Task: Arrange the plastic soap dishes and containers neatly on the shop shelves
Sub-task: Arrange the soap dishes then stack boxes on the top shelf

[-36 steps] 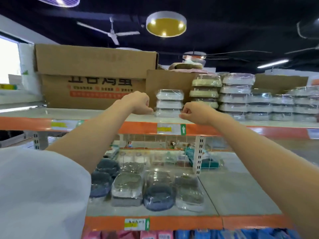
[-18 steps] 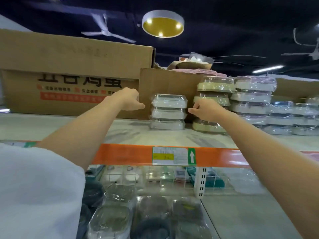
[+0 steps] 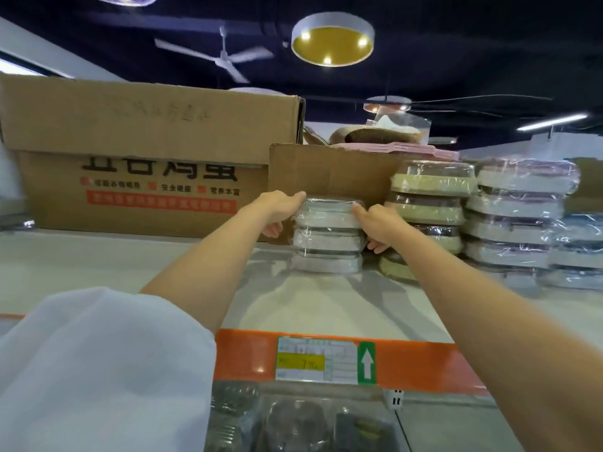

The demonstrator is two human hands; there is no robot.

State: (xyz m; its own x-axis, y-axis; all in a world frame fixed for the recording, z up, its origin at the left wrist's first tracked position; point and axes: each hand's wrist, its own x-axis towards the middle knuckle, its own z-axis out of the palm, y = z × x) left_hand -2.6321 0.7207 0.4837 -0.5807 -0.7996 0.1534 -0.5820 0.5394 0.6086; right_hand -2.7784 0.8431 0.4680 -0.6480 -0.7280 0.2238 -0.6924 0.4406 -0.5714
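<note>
A stack of three white soap dishes in clear wrap (image 3: 327,238) stands on the top shelf (image 3: 306,301). My left hand (image 3: 280,210) grips the left end of the top dish, fingers over its upper edge. My right hand (image 3: 378,225) grips the right end of the same dish, thumb on top. To the right stand a stack of green dishes (image 3: 427,203) and a stack of white and pink dishes (image 3: 518,210), all wrapped.
A large cardboard box (image 3: 146,151) fills the shelf's left back, a smaller open box (image 3: 329,171) sits behind the white stack. More wrapped dishes (image 3: 577,249) are at far right. The orange shelf edge (image 3: 408,363) carries a price label; dark wrapped dishes (image 3: 293,419) lie below.
Both hands reached forward from beside the white stack and closed on the two ends of its top dish. The camera moved closer and higher.
</note>
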